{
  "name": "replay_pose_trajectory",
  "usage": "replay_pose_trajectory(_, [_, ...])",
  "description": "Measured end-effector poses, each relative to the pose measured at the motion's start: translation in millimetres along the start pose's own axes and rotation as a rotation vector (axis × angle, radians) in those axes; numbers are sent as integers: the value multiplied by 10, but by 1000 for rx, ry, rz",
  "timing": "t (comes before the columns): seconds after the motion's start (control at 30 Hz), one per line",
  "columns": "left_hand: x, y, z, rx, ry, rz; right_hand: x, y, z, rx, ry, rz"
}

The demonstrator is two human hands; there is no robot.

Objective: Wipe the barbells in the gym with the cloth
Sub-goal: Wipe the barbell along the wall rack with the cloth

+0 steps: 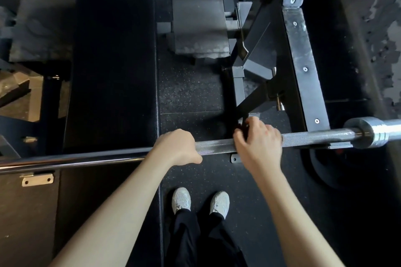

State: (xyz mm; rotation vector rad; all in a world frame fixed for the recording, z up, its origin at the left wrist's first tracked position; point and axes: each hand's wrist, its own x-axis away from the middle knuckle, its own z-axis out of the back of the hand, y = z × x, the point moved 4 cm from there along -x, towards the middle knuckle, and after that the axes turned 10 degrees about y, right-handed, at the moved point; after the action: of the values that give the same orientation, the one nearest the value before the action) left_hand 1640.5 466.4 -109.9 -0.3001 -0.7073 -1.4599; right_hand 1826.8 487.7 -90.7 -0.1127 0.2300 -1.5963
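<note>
One long knurled steel barbell (pixel 314 136) runs past a grey steel rack upright (pixel 301 54) that shows five bolt heads. Two bare hands meet the bar. The left hand (pixel 176 146) clenches the shaft, knuckles up, forearm straight. Just beside it, toward the sleeve end, the right hand (pixel 259 144) curls over the shaft and pinches a black cloth (pixel 242 131), mostly hidden, against the barbell. One black padded bench (pixel 112 60) lies beyond the barbell, and two white sneakers (pixel 181 199) stand on its near side.
</note>
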Motion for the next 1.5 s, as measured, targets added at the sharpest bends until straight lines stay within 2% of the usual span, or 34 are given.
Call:
replay_pose_trajectory(0.1, [59,40,3,-135,223,-45,189,-512,-114,-100,-18,161])
replay_pose_trajectory(0.2, [108,71,-76,-217,445,-106,118,-375,-65,-169,-61,311])
replay_pose_trajectory(0.27, [120,55,-97,-238,584,-139,16,-15,6,-122,-4,260])
replay_pose_trajectory(0.33, [122,27,-140,-218,671,-143,-40,317,96,-79,100,55])
replay_pose_trajectory(0.37, [141,34,-146,-228,716,-130,-6,360,94,-51,147,-48])
replay_pose_trajectory(0.43, [168,31,-187,-261,774,-109,106,144,-4,9,215,-144])
replay_pose_trajectory(0.5, [191,34,-189,-282,829,-90,218,-234,-61,-44,224,-74])
replay_pose_trajectory(0.57, [180,39,-227,-285,841,-90,293,-343,-60,-143,169,120])
replay_pose_trajectory(0.63, [188,70,-193,-249,763,-105,247,-149,14,-172,106,294])
replay_pose_trajectory(0.7, [174,65,-95,-190,559,-87,161,166,94,-129,124,309])
replay_pose_trajectory(0.8, [52,1,11,-1,19,26,95,461,138,-109,243,77])
replay_pose_trajectory(0.87, [-19,-4,43,36,-169,68,149,330,84,-126,296,-76])
replay_pose_trajectory(0.9, [-50,10,38,36,-184,74,177,181,40,-136,299,-103])
replay_pose_trajectory(0.97, [-36,45,30,-24,-101,62,254,-181,-36,-170,263,-9])
replay_pose_trajectory(1.03, [44,64,16,-149,62,37,355,-376,-59,-218,207,162])
replay_pose_trajectory(1.13, [117,97,-38,-243,361,-1,228,-163,8,-246,124,353])
replay_pose_trajectory(1.17, [153,111,-59,-259,470,-17,152,4,34,-211,142,357])
replay_pose_trajectory(1.23, [192,125,-102,-238,631,-35,25,342,108,-145,219,208])
replay_pose_trajectory(1.3, [188,104,-139,-207,730,-29,94,380,106,-139,302,-5])
replay_pose_trajectory(1.37, [194,72,-168,-200,767,-35,240,27,-2,-191,298,-63])
replay_pose_trajectory(1.43, [207,78,-193,-220,777,-38,375,-384,-80,-256,259,79])
replay_pose_trajectory(1.5, [221,112,-193,-221,770,-51,406,-499,-84,-280,200,264])
